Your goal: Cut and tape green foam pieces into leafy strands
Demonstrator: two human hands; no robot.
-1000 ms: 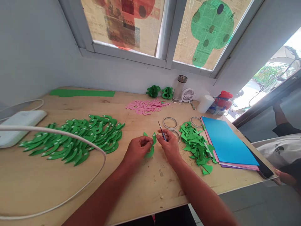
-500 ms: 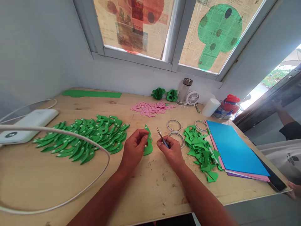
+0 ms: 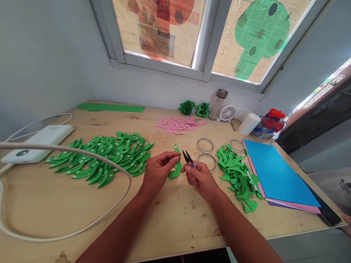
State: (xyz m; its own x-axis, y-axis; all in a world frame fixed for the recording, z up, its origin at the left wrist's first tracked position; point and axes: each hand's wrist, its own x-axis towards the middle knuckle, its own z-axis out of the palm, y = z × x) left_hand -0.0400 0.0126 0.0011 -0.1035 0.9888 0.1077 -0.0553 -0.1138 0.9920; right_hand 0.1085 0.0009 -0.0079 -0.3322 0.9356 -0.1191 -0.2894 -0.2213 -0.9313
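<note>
My left hand (image 3: 161,168) pinches a curved green paper piece (image 3: 175,172) between thumb and fingers, near its upper part. Just to the right, my right hand (image 3: 200,177) is closed round small scissors (image 3: 188,157) with dark blades and a blue handle. Their blades point up and away, spread apart, close beside the green piece but not clearly touching it. Left of my hands lies a heap of similar green cutouts (image 3: 106,157) with small pale strips on them. Green paper scraps (image 3: 238,175) are piled to the right.
Tape rolls (image 3: 205,145) lie beyond my right hand. Blue sheets (image 3: 276,171) are stacked at the right. Pink cutouts (image 3: 179,125), a glass bottle (image 3: 218,104) and a small fan (image 3: 227,113) stand toward the wall. A white cable (image 3: 120,166) loops from a power bank (image 3: 41,142).
The scissors' blades have spread apart, and my left fingers have shifted on the green piece toward them. The view has turned slightly; the person at the right shows less, and the door has swung.
</note>
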